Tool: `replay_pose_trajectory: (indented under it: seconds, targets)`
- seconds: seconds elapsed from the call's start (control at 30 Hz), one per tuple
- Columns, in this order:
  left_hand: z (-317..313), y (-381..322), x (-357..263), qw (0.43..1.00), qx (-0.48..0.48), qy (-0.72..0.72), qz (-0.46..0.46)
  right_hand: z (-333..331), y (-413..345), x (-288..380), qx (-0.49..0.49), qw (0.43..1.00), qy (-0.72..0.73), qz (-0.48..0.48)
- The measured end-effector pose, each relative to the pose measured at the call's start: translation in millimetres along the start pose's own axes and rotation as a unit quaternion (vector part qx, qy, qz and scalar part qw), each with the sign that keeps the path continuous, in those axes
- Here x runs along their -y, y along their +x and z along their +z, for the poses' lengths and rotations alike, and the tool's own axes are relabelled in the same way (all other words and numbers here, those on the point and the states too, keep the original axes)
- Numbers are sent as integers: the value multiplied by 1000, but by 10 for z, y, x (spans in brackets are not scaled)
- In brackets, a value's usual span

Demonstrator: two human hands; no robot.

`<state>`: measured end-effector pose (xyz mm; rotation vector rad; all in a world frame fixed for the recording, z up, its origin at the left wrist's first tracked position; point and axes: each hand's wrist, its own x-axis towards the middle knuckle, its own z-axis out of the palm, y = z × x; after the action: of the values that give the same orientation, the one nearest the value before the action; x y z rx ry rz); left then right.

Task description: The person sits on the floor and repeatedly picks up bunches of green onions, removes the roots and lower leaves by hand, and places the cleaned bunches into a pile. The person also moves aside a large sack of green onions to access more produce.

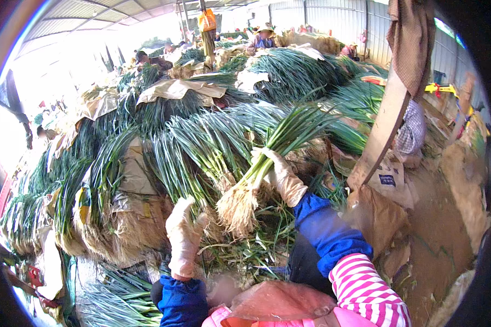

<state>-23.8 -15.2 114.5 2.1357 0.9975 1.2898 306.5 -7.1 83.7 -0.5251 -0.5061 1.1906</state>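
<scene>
My right hand (281,173), in a pale glove, is closed around the stalks of a bunch of green leafy allium plants (266,163), with the pale roots hanging down to the left and the dark leaves pointing up to the right. My left hand (185,229), also gloved, is lower and to the left of that bunch, its fingers apart and nothing seen in it. Just behind it lie more bunches with roots towards me (180,163). Loose leaves and trimmings (249,257) are scattered below the held bunch.
Large heaps of the same plants (294,73) fill the shed, some under tan sheets (180,90). A slanted wooden post (378,131) rises at the right, beside a brown sack (376,212). More plants (118,300) lie at the lower left. Several people are farther back.
</scene>
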Motion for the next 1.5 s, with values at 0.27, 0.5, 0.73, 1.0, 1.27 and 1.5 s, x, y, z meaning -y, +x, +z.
replay_pose_trajectory:
  seconds: [0.27, 0.5, 0.73, 1.0, 1.27, 1.5]
  targets:
    - [504, 310, -422, 990, 127, -35, 57, 595, -249, -463, 50, 997, 57, 7]
    - [576, 342, -44, 986, 146, 78, -35, 705, -209, -700, 108, 982, 143, 56]
    - [67, 307, 49, 989, 115, 74, 59, 1060, -511, -564, 186, 976, 75, 78]
    - [-1920, -412, -42, 942, -22, 322, 92, 1403, -126, -246, 263, 964, 41, 13]
    - [-3833, -2293, 86, 726, -237, 635, -114, 2701, 307, -285, 437, 887, -85, 126]
    - [-2407, -3888, 1271, 723, -474, 106, -491, 1525, 366, -1040, 361, 875, -255, 198]
